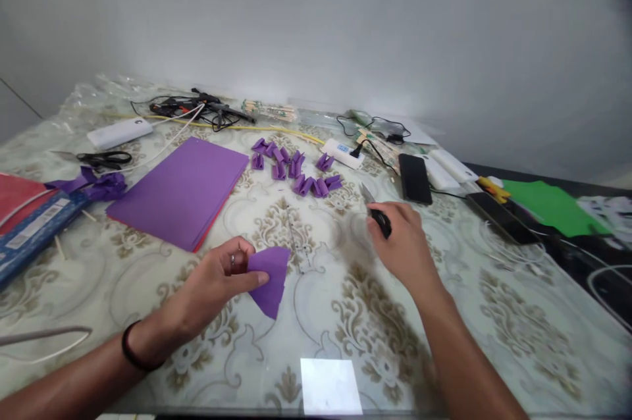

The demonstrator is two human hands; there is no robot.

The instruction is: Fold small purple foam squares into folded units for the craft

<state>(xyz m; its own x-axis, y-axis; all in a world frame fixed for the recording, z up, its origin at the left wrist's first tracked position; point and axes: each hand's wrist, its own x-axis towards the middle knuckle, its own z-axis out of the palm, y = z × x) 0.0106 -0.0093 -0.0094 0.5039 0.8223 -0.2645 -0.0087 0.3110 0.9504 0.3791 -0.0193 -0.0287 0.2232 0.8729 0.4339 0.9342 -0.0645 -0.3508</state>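
Observation:
Between the thumb and fingers of my left hand (pixel 232 275) is a small piece of purple paper (pixel 271 280), held above the table with its lower edge slanting to a corner. My right hand (pixel 402 236) grips a black-handled knife (pixel 380 219), its pointed metal blade aimed up and to the left; much of the handle is hidden in the palm. Beyond both hands lie several small folded purple paper pieces (pixel 307 184). A stack of purple paper sheets (pixel 182 186), with red showing underneath, rests to the left.
Black-handled scissors (pixel 105 159) and a white power bank (pixel 120 133) lie at the far left. Tangled black cables (pixel 202 107) are near the wall. A white power strip (pixel 343 153), a black phone (pixel 415 178) and green sheets (pixel 553 206) stretch along the right.

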